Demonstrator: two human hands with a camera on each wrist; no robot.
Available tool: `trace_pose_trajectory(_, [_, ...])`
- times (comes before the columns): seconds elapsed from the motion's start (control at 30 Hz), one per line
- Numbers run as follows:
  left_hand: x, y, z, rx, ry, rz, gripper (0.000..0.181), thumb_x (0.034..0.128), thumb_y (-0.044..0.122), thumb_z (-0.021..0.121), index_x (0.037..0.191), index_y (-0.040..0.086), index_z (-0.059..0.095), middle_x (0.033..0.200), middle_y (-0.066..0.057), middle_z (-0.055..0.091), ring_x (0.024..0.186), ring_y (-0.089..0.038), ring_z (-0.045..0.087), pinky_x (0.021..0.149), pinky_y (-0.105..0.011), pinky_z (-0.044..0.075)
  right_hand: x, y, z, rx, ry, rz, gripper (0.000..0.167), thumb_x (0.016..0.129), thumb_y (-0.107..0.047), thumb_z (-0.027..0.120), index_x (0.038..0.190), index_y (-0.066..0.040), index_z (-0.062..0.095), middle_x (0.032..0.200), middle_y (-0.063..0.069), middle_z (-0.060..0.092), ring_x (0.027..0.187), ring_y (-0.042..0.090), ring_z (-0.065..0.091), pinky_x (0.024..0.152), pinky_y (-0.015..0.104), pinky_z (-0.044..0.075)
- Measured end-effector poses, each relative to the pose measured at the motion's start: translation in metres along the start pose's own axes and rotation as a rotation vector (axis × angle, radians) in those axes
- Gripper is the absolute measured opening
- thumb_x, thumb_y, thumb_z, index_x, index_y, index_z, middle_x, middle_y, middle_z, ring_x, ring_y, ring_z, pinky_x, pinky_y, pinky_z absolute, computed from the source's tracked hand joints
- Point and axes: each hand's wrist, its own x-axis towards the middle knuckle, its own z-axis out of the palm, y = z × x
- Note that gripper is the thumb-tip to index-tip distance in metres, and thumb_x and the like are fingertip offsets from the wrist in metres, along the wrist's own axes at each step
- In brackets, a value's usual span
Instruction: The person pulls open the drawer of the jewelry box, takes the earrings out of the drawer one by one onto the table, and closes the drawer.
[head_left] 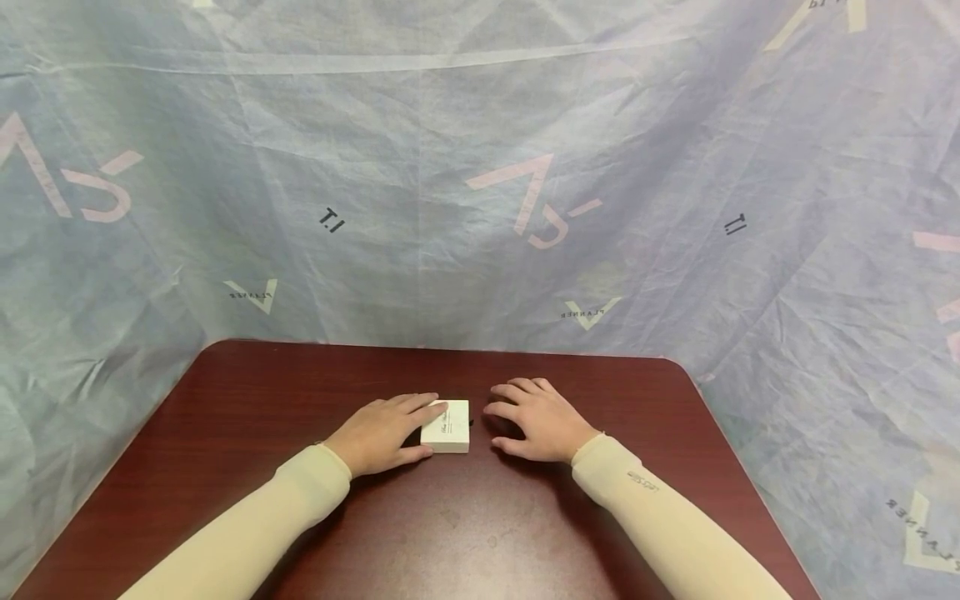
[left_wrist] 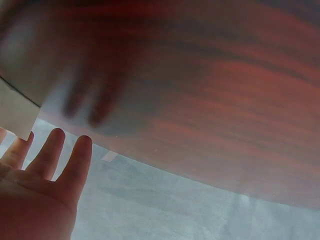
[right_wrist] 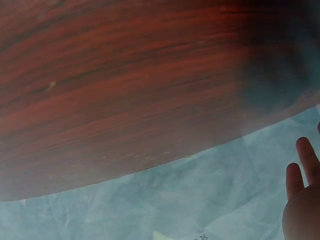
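A small white box (head_left: 456,433) with dark printed lettering lies on the table between the two hands. A tiny dark tab shows at its right edge. My left hand (head_left: 385,433) rests against the box's left side, one finger lying over its top and the thumb near its front left corner. In the left wrist view, a corner of the box (left_wrist: 16,110) shows at the left edge beside the left hand's (left_wrist: 42,195) extended fingers. To the right of the box and apart from it, my right hand (head_left: 543,421) hovers or rests palm down, its fingers loosely bent, holding nothing.
The dark red wood-grain table (head_left: 480,533) has a rounded far edge. Pale printed fabric (head_left: 420,208) hangs behind it and along both sides. Light sleeves (head_left: 247,517) cover both forearms.
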Motion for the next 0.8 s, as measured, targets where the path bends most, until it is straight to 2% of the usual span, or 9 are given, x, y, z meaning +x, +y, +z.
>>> trace_pose_trajectory(0.23, [0.001, 0.001, -0.001, -0.008, 0.000, -0.002, 0.076, 0.1128, 0.054, 0.079, 0.179, 0.027, 0.054, 0.182, -0.008, 0.059, 0.162, -0.034, 0.065, 0.119, -0.063, 0.064, 0.009, -0.006, 0.002, -0.003, 0.016, -0.024, 0.048, 0.109, -0.062, 0.077, 0.150, -0.038, 0.077, 0.167, 0.001, 0.071, 0.154, 0.029, 0.067, 0.125, 0.055, 0.055])
trace_pose_trajectory(0.47, [0.001, 0.001, 0.000, 0.008, 0.005, 0.009, 0.077, 0.1129, 0.056, 0.079, 0.179, 0.026, 0.054, 0.182, -0.008, 0.059, 0.159, -0.035, 0.068, 0.119, -0.061, 0.065, 0.016, -0.010, 0.008, -0.054, 0.036, -0.072, 0.046, 0.110, -0.063, 0.076, 0.148, -0.040, 0.079, 0.164, -0.001, 0.072, 0.149, 0.027, 0.068, 0.122, 0.051, 0.056])
trace_pose_trajectory(0.8, [0.002, 0.001, 0.000, 0.018, 0.030, 0.027, 0.075, 0.1129, 0.055, 0.079, 0.177, 0.024, 0.056, 0.179, -0.010, 0.062, 0.155, -0.036, 0.072, 0.117, -0.059, 0.066, 0.028, -0.021, 0.009, -0.117, 0.148, -0.129, 0.025, 0.110, -0.054, 0.083, 0.128, -0.038, 0.089, 0.143, -0.005, 0.078, 0.132, 0.020, 0.073, 0.109, 0.042, 0.059])
